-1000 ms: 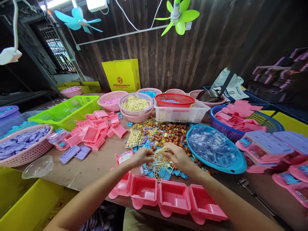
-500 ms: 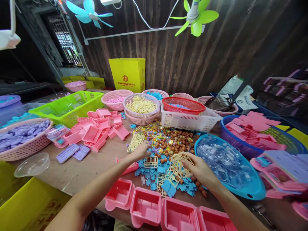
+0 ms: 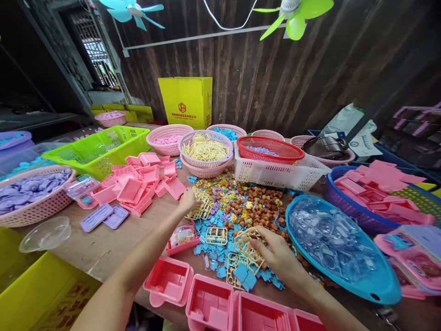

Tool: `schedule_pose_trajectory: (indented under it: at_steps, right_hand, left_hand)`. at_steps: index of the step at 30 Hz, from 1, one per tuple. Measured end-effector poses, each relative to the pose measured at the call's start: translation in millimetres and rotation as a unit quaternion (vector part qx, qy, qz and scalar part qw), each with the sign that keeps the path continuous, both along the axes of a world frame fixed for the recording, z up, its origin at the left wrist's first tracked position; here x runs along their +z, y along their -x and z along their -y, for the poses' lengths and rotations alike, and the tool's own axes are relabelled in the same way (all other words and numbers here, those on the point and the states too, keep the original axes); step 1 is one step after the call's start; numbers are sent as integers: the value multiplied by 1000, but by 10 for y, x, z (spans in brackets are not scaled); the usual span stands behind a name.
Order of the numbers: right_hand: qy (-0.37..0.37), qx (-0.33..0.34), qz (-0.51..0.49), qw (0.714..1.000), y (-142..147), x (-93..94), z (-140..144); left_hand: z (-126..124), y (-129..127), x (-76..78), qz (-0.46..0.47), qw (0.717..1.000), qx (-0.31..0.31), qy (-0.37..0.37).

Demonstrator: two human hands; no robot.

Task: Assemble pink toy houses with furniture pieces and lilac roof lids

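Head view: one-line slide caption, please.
Left hand reaches a cream parts frame; right hand rests on cream frames over blue pieces.

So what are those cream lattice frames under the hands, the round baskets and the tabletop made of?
The cream frames look like thin moulded plastic, matt, with small parts joined on runners. The round basket looks like glossy plastic too, its walls an even mesh. The tabletop seems to be bare brown board, dull and scuffed, though wood or fibreboard is hard to tell.

Bright, even light falls on the table (image 3: 113,243), leaving only soft shadows, while the plank wall (image 3: 275,78) behind stays dim. Daylight flares through the barred window (image 3: 94,50). The wide lens bends the edges, and the fans (image 3: 296,14) blur.
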State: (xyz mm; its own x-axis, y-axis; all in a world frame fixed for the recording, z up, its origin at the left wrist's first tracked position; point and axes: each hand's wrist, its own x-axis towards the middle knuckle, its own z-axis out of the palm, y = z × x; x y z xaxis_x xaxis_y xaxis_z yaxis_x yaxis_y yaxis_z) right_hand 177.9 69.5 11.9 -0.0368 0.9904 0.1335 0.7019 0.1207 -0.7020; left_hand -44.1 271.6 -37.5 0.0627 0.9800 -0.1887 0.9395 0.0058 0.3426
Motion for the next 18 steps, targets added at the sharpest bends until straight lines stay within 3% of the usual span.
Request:
schedule_pose_trajectory:
  at_steps: [12,18]
  right_hand:
    - [-3,2,-1,1000,-16,11,100]
    - [-2,2,-28,1000,-24,84,30]
  left_hand:
    - [22,159,27,119,991,21,58]
    - [143,270,253,256,964,3,71]
